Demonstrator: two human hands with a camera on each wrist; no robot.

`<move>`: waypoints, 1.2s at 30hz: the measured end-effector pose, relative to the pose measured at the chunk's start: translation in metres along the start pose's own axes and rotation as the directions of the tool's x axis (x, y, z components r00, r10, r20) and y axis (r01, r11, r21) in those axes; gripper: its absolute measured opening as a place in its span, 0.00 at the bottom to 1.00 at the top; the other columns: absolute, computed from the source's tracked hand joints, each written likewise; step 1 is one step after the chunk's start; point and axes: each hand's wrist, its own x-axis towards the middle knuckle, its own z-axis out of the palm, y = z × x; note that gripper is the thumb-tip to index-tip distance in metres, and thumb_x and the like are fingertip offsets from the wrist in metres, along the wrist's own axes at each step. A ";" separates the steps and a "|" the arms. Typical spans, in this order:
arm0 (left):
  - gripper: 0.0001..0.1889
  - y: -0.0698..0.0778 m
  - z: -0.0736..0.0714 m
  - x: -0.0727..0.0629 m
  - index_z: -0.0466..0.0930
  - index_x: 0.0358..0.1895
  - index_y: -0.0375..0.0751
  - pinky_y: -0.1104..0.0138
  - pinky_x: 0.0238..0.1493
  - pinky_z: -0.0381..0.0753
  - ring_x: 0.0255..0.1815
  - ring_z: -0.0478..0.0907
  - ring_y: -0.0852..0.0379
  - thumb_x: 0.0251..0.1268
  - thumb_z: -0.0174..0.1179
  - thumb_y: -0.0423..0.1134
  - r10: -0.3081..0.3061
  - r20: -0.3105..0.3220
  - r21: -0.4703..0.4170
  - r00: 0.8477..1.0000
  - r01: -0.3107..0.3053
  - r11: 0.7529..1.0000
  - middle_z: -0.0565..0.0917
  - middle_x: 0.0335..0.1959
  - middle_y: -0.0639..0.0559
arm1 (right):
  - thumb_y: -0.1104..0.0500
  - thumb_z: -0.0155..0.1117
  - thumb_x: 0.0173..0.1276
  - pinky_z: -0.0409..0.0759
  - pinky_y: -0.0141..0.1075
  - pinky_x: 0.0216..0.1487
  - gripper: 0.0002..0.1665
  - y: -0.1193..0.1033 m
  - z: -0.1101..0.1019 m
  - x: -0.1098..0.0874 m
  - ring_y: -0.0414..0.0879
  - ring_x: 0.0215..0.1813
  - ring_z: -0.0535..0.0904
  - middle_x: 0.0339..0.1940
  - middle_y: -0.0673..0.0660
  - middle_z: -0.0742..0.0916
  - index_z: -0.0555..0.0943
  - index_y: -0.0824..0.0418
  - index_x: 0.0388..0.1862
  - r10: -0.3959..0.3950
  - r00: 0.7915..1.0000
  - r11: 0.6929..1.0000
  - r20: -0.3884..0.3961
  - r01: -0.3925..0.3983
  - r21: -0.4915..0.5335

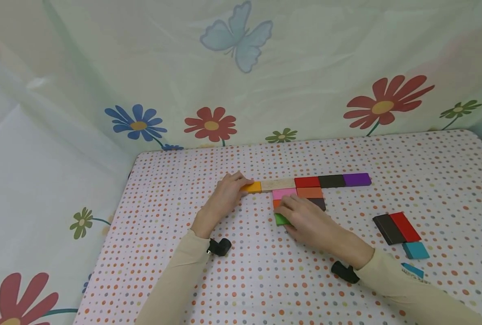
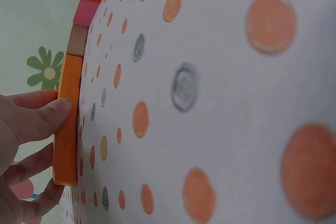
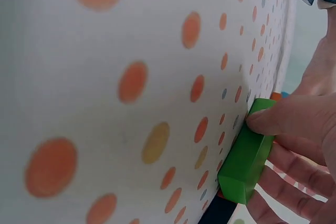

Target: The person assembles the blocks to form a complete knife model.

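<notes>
Left hand (image 1: 224,194) pinches the yellow block (image 1: 252,187) at the row's left end, thumb (image 2: 50,114) on its face. Right hand (image 1: 306,221) grips the green block (image 3: 247,156), flat on the cloth (image 1: 346,153) below the pink block (image 1: 283,193), largely covered. Row: five blocks; second row's count is obscured.

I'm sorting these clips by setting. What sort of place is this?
Probably an indoor tabletop set up for block play or recording: a table under a polka-dot cloth, a flower-and-butterfly sheet hung behind it, and flat coloured blocks laid in rows.
</notes>
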 end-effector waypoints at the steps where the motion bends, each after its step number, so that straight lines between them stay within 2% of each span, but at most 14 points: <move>1: 0.18 0.000 0.000 0.000 0.84 0.63 0.38 0.56 0.46 0.80 0.48 0.77 0.46 0.72 0.66 0.31 0.003 -0.001 0.002 1.000 -0.002 1.000 0.84 0.53 0.47 | 0.68 0.82 0.56 0.84 0.43 0.49 0.23 0.000 0.000 -0.001 0.49 0.46 0.78 0.47 0.58 0.84 0.88 0.68 0.52 -0.002 1.000 1.000 0.004 0.002 -0.003; 7: 0.17 0.001 0.000 0.000 0.85 0.62 0.38 0.53 0.48 0.82 0.49 0.79 0.46 0.72 0.67 0.31 0.014 -0.017 0.014 1.000 -0.014 1.000 0.84 0.52 0.47 | 0.68 0.81 0.59 0.83 0.44 0.49 0.22 -0.001 -0.001 -0.003 0.50 0.47 0.78 0.47 0.57 0.84 0.87 0.69 0.53 -0.040 0.999 0.999 0.011 0.041 -0.023; 14: 0.18 -0.001 0.001 0.000 0.85 0.63 0.38 0.51 0.51 0.82 0.51 0.79 0.46 0.72 0.66 0.32 0.003 -0.009 -0.008 1.000 -0.003 1.000 0.84 0.52 0.46 | 0.71 0.79 0.60 0.84 0.45 0.51 0.20 -0.004 -0.001 -0.004 0.52 0.48 0.79 0.47 0.58 0.84 0.87 0.70 0.52 -0.078 0.997 0.994 -0.004 0.077 -0.072; 22: 0.18 0.000 0.002 0.000 0.85 0.63 0.38 0.51 0.50 0.81 0.50 0.78 0.46 0.72 0.67 0.31 -0.003 -0.011 -0.020 1.000 0.003 1.000 0.84 0.51 0.47 | 0.71 0.80 0.59 0.84 0.44 0.51 0.19 -0.007 -0.002 -0.005 0.51 0.48 0.80 0.46 0.59 0.84 0.88 0.70 0.50 -0.077 0.997 0.992 -0.021 0.075 -0.105; 29: 0.18 0.001 0.002 0.000 0.85 0.63 0.38 0.55 0.46 0.79 0.48 0.76 0.46 0.72 0.67 0.31 -0.003 -0.016 -0.013 1.000 0.003 1.000 0.84 0.51 0.47 | 0.71 0.79 0.60 0.85 0.42 0.50 0.18 -0.006 -0.002 -0.006 0.50 0.47 0.80 0.47 0.59 0.85 0.88 0.71 0.50 -0.061 0.998 0.995 -0.021 0.059 -0.077; 36: 0.18 0.002 0.002 -0.001 0.85 0.63 0.39 0.54 0.46 0.80 0.48 0.77 0.46 0.72 0.67 0.31 -0.005 -0.014 0.002 1.000 0.005 1.000 0.84 0.51 0.47 | 0.71 0.80 0.59 0.85 0.41 0.50 0.17 -0.006 -0.002 -0.004 0.49 0.46 0.81 0.44 0.58 0.84 0.88 0.68 0.48 -0.053 0.999 0.997 -0.010 0.052 -0.065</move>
